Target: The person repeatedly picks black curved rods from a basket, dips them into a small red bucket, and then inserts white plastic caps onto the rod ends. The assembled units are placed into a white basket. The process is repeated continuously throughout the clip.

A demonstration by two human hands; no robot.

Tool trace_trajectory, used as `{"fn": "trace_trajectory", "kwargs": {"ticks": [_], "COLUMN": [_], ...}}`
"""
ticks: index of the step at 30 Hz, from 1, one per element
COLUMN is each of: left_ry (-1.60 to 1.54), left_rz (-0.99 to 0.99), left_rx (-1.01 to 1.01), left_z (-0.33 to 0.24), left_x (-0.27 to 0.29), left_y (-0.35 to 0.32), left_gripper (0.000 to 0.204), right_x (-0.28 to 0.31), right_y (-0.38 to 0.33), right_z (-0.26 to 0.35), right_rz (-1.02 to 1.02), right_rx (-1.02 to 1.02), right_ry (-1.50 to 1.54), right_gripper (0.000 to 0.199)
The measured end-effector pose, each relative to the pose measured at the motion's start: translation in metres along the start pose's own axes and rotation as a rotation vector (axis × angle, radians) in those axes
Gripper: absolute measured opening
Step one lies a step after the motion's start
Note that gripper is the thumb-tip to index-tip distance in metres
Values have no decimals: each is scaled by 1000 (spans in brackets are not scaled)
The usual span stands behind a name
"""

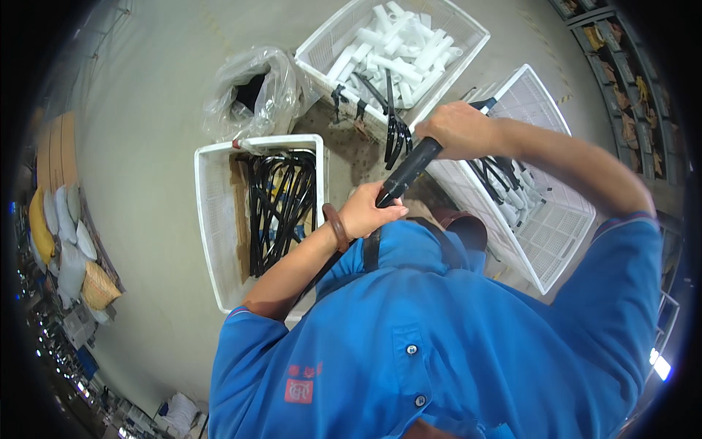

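Observation:
My left hand [369, 210], with a brown bangle at the wrist, is closed round a black rod at the lower end of a thicker black sleeve [409, 171]. My right hand [459, 130] is wrapped round the upper end of that sleeve. From my left hand the thin black rod runs down and left under my forearm. Just beyond my hands, several black bent rods [395, 135] hang over the near side of a white crate [468, 45]. That crate is full of white tubes [401, 48].
On the left, a white crate [207, 219] holds black bent tubes [281, 208]. The right-hand white crate [567, 241] contains black rods with white tubes on them. A clear plastic bag [281, 84] stands behind. Shelving with bins [621, 95] lines the far right; sacks [67, 212] lie far left.

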State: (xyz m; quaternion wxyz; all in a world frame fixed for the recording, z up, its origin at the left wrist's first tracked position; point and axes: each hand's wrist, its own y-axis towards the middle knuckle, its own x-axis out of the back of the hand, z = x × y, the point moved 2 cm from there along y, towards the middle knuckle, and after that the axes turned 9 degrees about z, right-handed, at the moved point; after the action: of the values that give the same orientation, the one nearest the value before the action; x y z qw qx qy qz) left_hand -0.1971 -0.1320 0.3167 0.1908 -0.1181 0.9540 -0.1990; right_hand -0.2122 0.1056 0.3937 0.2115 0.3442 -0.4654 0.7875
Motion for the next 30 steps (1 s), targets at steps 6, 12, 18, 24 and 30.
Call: {"fn": "trace_trajectory", "kwargs": {"ticks": [6, 12, 18, 24, 30], "left_ry": [404, -154, -631, -685, -407], "left_rz": [-134, -143, -159, -627, -939], "left_rx": [8, 157, 170, 233, 600], "left_z": [25, 28, 28, 103, 223], "left_x": [-23, 13, 52, 106, 114], "left_y": [7, 27, 77, 100, 71], "left_gripper": [38, 30, 15, 25, 33], "right_x": [-24, -26, -15, -119, -318], "right_y": [20, 71, 125, 189, 339], "right_z": [-3, -15, -84, -297, -503], "right_rz": [1242, 102, -454, -805, -174], "right_rx": [12, 317, 621, -32, -791], "right_ry": [941, -230, -393, 437, 664], "right_gripper": [36, 22, 16, 29, 35]}}
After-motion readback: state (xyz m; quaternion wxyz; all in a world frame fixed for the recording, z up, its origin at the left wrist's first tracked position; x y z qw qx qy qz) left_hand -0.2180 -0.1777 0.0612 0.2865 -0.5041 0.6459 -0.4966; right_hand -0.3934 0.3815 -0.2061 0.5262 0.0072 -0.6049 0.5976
